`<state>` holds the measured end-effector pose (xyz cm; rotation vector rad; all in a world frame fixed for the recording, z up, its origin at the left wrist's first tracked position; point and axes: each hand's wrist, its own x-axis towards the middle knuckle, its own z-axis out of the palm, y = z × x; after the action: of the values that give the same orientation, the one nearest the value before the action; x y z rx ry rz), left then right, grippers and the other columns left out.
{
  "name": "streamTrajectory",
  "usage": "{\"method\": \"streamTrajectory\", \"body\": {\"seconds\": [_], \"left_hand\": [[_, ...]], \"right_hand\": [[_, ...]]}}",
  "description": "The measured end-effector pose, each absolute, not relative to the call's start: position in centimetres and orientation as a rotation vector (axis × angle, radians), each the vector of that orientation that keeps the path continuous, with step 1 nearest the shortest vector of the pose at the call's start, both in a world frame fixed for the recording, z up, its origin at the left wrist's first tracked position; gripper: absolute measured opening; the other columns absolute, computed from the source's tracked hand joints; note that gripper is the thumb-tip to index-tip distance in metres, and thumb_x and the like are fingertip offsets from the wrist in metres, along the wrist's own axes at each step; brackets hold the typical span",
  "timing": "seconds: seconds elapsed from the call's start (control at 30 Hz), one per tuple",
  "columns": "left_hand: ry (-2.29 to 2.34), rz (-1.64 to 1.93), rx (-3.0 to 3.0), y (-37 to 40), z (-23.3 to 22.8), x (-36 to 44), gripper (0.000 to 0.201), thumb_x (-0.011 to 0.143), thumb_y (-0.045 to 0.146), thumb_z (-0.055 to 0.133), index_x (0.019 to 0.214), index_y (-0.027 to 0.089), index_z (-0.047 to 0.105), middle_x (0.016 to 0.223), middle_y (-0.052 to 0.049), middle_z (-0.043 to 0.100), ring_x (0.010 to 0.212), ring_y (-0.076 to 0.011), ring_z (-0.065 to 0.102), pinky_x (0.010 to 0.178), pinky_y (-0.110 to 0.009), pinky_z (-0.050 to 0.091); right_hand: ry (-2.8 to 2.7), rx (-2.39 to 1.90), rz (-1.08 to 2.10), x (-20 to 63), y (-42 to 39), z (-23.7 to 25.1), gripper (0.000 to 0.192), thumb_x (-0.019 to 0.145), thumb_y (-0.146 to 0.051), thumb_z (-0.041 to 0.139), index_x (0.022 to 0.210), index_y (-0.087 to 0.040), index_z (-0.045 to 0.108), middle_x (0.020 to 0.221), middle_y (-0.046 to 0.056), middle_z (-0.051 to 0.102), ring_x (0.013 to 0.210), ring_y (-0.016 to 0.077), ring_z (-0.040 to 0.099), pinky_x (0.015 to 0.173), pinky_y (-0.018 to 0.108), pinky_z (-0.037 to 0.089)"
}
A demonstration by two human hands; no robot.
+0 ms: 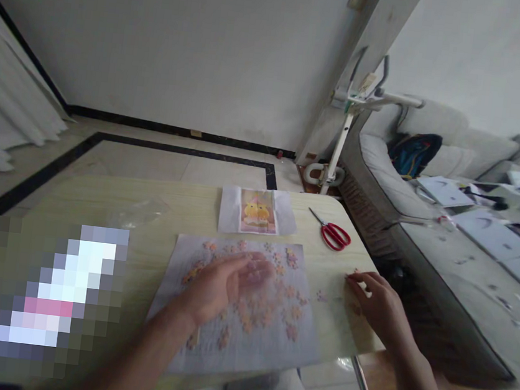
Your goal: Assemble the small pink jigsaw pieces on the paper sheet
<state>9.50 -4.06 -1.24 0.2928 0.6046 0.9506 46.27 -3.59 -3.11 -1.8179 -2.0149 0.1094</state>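
I've got the left hand (226,282) out flat over the grey puzzle sheet (233,348), fingers spread loose and blurred, palm turned partly up; it grips nothing that I can make out. Loose puzzle pieces (270,312), pinkish and orange, lie scattered right under and just beyond its fingertips, more of them to its right side on the same sheet. Over at the right hand (377,302), the fingers are curled down and resting on the desk (99,202) near the edge, fingertips touching or just beside a small piece (355,273); I cannot tell whether it has that piece pinched. A few stray bits sit on the bare desk between the two hands. Beyond the left hand's fingertips lies the reference picture (258,212), with two yellow figures on it, flat on the desk just past the sheet. Beyond the right hand, the red-handled scissors (333,231) lie flat, well apart from it. Further off to the right stands a grey sofa (385,171).
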Motion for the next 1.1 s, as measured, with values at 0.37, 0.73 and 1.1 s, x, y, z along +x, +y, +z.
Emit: {"method": "streamTrajectory", "body": {"seconds": [0.37, 0.73, 1.1], "left_hand": [[0.706, 1.102, 0.381, -4.0, -1.3, 9.7, 0.018, 0.092, 0.014, 0.054, 0.101, 0.009, 0.069, 0.101, -0.015, 0.074, 0.098, -0.0237, 0.071, 0.085, -0.033, 0.058], [0.774, 1.266, 0.482, -3.4, 1.3, 8.9, 0.018, 0.088, 0.011, 0.056, 0.1, 0.007, 0.069, 0.101, -0.015, 0.075, 0.095, -0.0211, 0.071, 0.087, -0.031, 0.058], [0.794, 1.212, 0.208, -12.4, 1.3, 10.9, 0.019, 0.088, 0.023, 0.064, 0.102, 0.012, 0.071, 0.106, -0.014, 0.073, 0.101, -0.0229, 0.069, 0.089, -0.032, 0.056]], "right_hand": [[-2.005, -1.832, 0.096, 46.2, -3.7, -2.7, 0.035, 0.09, -0.042, 0.052, 0.11, -0.018, 0.068, 0.091, 0.008, 0.068, 0.068, 0.0181, 0.061, 0.067, 0.033, 0.049], [-1.999, -1.345, 0.356, 34.4, -9.1, 1.8, 0.02, 0.09, -0.025, 0.061, 0.11, -0.022, 0.064, 0.091, 0.004, 0.065, 0.073, 0.0151, 0.059, 0.066, 0.028, 0.05], [-2.063, -1.059, 0.433, 27.9, -13.4, 4.0, 0.029, 0.088, -0.016, 0.062, 0.116, -0.022, 0.063, 0.093, 0.006, 0.065, 0.086, 0.0185, 0.063, 0.073, 0.03, 0.056]]}}
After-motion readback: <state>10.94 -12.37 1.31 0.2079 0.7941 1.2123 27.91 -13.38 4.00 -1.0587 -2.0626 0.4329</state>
